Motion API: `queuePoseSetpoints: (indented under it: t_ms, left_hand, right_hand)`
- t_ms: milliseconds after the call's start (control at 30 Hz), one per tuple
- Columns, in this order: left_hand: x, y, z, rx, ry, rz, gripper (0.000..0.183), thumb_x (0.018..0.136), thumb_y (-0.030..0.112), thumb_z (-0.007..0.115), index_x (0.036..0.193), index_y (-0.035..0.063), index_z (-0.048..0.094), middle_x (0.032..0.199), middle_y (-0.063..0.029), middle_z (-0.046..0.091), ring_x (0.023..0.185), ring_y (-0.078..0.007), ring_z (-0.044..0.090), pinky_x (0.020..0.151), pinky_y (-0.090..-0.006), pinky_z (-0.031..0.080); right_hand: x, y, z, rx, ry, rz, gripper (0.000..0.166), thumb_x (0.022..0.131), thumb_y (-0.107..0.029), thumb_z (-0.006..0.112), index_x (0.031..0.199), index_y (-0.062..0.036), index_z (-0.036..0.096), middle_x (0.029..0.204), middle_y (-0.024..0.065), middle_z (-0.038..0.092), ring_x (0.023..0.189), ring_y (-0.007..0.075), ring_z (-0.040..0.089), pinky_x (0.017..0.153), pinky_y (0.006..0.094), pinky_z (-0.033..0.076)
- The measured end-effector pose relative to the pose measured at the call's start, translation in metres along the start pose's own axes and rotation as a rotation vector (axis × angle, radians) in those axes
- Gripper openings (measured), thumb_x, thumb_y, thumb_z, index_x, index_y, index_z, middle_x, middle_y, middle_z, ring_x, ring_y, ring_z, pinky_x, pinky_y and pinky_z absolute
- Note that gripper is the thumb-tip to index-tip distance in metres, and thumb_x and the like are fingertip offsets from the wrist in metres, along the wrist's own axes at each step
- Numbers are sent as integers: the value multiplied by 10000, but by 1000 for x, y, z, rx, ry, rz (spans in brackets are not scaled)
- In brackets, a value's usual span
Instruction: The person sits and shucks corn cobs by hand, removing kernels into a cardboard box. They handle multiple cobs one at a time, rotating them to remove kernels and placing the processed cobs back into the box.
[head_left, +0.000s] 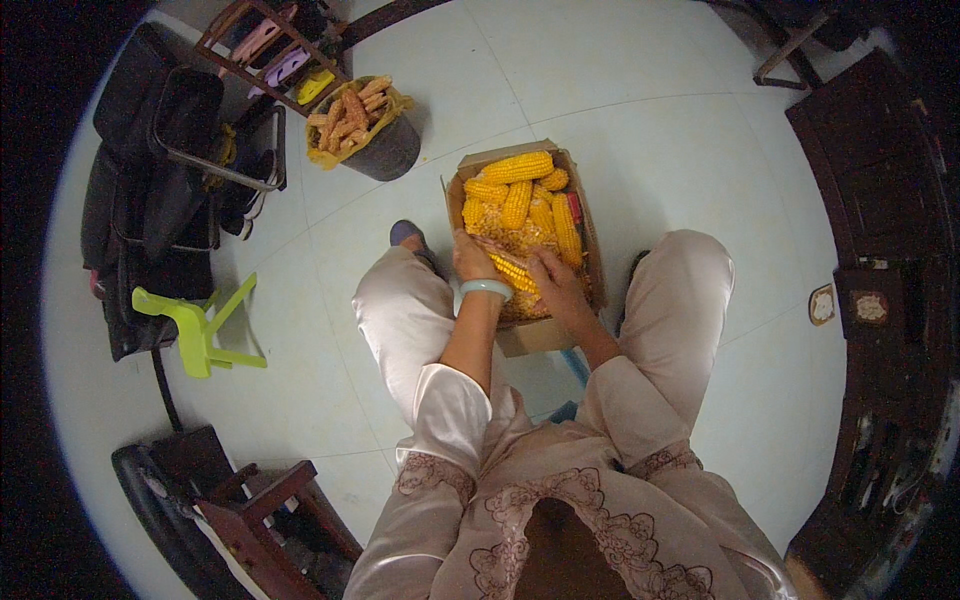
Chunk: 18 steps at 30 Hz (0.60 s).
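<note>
Between my knees stands an open cardboard box (527, 343) with loose corn kernels (501, 220) and several yellow ears of corn (517, 167) in it. My left hand (472, 259), with a pale bangle at the wrist, grips the upper left end of a partly shelled ear of corn (513, 271) over the box. Against the lower right end of the same ear rest the fingers of my right hand (556, 279). Along the box's right wall lies a small red object (574, 208), partly covered by corn.
Beyond the box at left, a dark bucket (390, 152) lined with a yellow bag holds bare corn cobs (349, 116). A wooden shoe rack (270, 30) stands behind it. Folded black chairs (161, 150) and a lime-green stool (196, 330) are at left. Dark wooden furniture (885, 187) lines the right.
</note>
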<state>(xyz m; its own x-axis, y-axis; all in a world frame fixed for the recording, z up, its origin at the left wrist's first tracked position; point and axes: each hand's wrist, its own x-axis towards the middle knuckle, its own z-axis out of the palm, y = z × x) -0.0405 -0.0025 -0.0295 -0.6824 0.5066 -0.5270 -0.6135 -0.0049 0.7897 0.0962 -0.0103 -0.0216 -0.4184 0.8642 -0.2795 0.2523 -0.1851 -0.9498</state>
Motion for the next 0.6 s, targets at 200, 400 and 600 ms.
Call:
queuePoseSetpoints:
  t_ms: [200,400,600]
  left_hand:
    - [-14,13,15,-108,-32,-29,304,880,285,367,689,63,449,555,-77,479,495,-186,484,499,-304,415]
    - [-11,6,12,-26,-125,49,225,857,242,383,709,85,443,586,-62,484,496,-164,476,481,-286,416]
    - [-9,3,14,-136,-208,-22,256,877,265,386,703,83,434,561,-58,457,476,-164,451,475,-299,417]
  right_hand:
    - [-7,-15,-2,136,-85,196,390,885,-369,396,1036,-30,515,793,54,513,573,120,478,479,231,417]
    - [-8,-16,1,204,41,258,409,880,-409,394,1019,-47,522,774,19,495,587,97,454,475,222,411]
    - [-9,-24,3,88,-48,10,413,866,-414,426,1016,-41,518,793,24,496,642,100,471,494,241,427]
